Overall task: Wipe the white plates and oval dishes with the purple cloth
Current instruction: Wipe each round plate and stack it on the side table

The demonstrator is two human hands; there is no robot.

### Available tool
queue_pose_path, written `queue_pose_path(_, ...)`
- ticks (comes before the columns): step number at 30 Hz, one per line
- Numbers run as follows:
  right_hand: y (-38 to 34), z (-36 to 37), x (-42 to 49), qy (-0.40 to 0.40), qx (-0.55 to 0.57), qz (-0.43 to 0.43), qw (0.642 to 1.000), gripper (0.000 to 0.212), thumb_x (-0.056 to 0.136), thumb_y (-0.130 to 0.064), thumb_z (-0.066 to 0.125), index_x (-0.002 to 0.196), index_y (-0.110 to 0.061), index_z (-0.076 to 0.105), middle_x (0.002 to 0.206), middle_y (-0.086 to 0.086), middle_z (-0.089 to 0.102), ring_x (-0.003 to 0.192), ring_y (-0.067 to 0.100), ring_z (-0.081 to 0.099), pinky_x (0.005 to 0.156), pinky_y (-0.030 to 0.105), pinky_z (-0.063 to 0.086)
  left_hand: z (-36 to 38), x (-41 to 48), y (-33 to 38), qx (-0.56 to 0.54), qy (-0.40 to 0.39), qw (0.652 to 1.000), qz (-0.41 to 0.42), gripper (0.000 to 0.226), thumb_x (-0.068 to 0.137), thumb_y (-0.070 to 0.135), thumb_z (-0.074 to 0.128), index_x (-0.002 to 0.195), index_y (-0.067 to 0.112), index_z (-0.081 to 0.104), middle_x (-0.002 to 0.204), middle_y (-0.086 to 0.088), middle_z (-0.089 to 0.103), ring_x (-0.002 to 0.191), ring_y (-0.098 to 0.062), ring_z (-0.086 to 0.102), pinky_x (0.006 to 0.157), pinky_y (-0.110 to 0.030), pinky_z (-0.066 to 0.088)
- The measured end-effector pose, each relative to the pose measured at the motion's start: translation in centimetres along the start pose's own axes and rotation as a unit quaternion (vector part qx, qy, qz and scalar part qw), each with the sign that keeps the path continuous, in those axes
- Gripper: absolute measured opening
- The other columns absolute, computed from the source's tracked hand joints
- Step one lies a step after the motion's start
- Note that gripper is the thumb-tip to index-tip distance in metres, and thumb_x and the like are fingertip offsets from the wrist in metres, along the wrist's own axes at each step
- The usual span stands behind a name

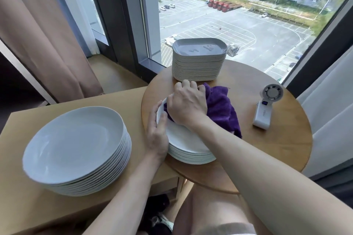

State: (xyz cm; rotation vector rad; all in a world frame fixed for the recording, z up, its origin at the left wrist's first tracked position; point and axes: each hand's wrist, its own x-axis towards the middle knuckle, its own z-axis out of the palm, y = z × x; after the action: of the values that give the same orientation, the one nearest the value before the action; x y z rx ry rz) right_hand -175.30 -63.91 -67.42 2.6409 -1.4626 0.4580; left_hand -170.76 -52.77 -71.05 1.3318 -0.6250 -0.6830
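Progress seems midway: right hand (186, 105) grips purple cloth (221, 107) on the top plate (183, 137), left hand (157, 129) clasps its rim; oval dishes (198, 63) beyond the grip likely await wiping.

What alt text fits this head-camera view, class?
The right hand presses a purple cloth onto the top plate of a stack while the left hand grips its rim; another plate stack and oval dishes stand nearby.

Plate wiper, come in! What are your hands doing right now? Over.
Right hand pressing purple cloth into top plate. Left hand gripping its rim. White fan lies apart.
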Motion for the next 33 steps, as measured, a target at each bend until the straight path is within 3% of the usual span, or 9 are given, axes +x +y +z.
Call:
queue_pose_path(5,-0.9,-0.6,-1.7,-0.019,0.076,-0.049,0.996,0.020,0.095,-0.039,0.036,0.085,-0.023,0.043,0.105,0.004,0.060,0.103,0.028,0.053,0.093,0.046,0.033,0.2,-0.2,0.2,0.005,0.001,1.000,0.023,0.046,0.110,0.039,0.037,0.144,0.012,0.052,0.145,-0.003,0.057,0.137,-0.012,0.050,0.118,-0.034,0.038)
queue_pose_path(12,-0.7,-2.0,-3.6,-0.072,0.158,-0.082,0.981,0.027,0.095,-0.038,0.031,0.082,-0.022,0.048,0.099,-0.003,0.057,0.103,0.022,0.051,0.090,0.043,0.033,0.1,-0.2,0.0,0.018,0.000,0.999,0.027,0.048,0.113,0.030,0.024,0.148,0.011,0.050,0.148,-0.002,0.055,0.139,-0.010,0.049,0.121,-0.034,0.034)
queue_pose_path(15,-0.4,-2.5,-4.2,-0.103,0.179,-0.080,0.975,0.026,0.095,-0.037,0.032,0.076,-0.024,0.045,0.090,-0.007,0.051,0.098,0.020,0.049,0.090,0.043,0.034,-0.1,-0.5,0.3,0.043,-0.010,0.999,0.024,0.046,0.114,0.030,0.024,0.149,0.017,0.049,0.146,0.002,0.057,0.133,-0.001,0.051,0.117,-0.028,0.036)
queue_pose_path(21,0.7,-3.8,-6.4,-0.119,0.155,-0.070,0.978,0.028,0.087,-0.045,0.026,0.070,-0.027,0.038,0.080,-0.006,0.043,0.088,0.019,0.043,0.087,0.042,0.035,-0.6,-1.2,0.7,0.062,-0.018,0.998,0.004,0.040,0.108,0.007,0.040,0.144,0.019,0.052,0.139,0.002,0.061,0.129,-0.011,0.056,0.114,-0.040,0.042)
queue_pose_path(24,2.7,-4.0,-7.7,-0.120,0.132,-0.057,0.982,0.029,0.089,-0.046,0.026,0.076,-0.025,0.043,0.085,-0.007,0.046,0.092,0.020,0.046,0.088,0.041,0.035,-1.0,-1.2,1.1,0.094,-0.039,0.995,0.009,0.046,0.097,0.019,0.044,0.142,0.025,0.052,0.136,0.008,0.062,0.124,-0.005,0.057,0.110,-0.037,0.046)
queue_pose_path(28,4.7,-4.2,-8.1,-0.103,0.071,-0.048,0.991,0.028,0.094,-0.043,0.033,0.079,-0.023,0.046,0.088,-0.004,0.050,0.092,0.022,0.049,0.090,0.040,0.037,-1.1,-1.0,1.2,0.106,-0.063,0.992,0.009,0.059,0.088,0.024,0.039,0.147,0.023,0.048,0.140,0.001,0.060,0.131,-0.018,0.056,0.112,-0.046,0.046)
queue_pose_path(30,4.8,-4.0,-7.8,-0.085,0.035,-0.047,0.995,0.027,0.093,-0.042,0.035,0.078,-0.022,0.046,0.088,-0.002,0.051,0.090,0.023,0.050,0.088,0.040,0.037,-1.1,-1.0,1.1,0.109,-0.062,0.992,0.004,0.058,0.089,0.024,0.037,0.147,0.024,0.047,0.141,0.004,0.059,0.131,-0.017,0.055,0.112,-0.038,0.046)
queue_pose_path(32,4.7,-3.6,-7.2,-0.057,-0.006,-0.043,0.997,0.027,0.092,-0.042,0.036,0.079,-0.021,0.048,0.089,0.000,0.055,0.088,0.024,0.052,0.085,0.041,0.039,-1.1,-0.9,1.1,0.120,-0.052,0.991,0.005,0.059,0.089,0.027,0.035,0.147,0.032,0.044,0.145,0.011,0.054,0.135,-0.009,0.050,0.109,-0.017,0.041)
queue_pose_path(33,4.7,-3.4,-6.7,-0.046,-0.023,-0.034,0.998,0.027,0.092,-0.041,0.037,0.080,-0.021,0.050,0.091,0.001,0.057,0.089,0.025,0.053,0.085,0.042,0.040,-1.2,-0.9,1.2,0.127,-0.046,0.991,0.009,0.063,0.088,0.028,0.035,0.151,0.032,0.041,0.149,0.012,0.050,0.137,-0.005,0.046,0.110,-0.013,0.037)
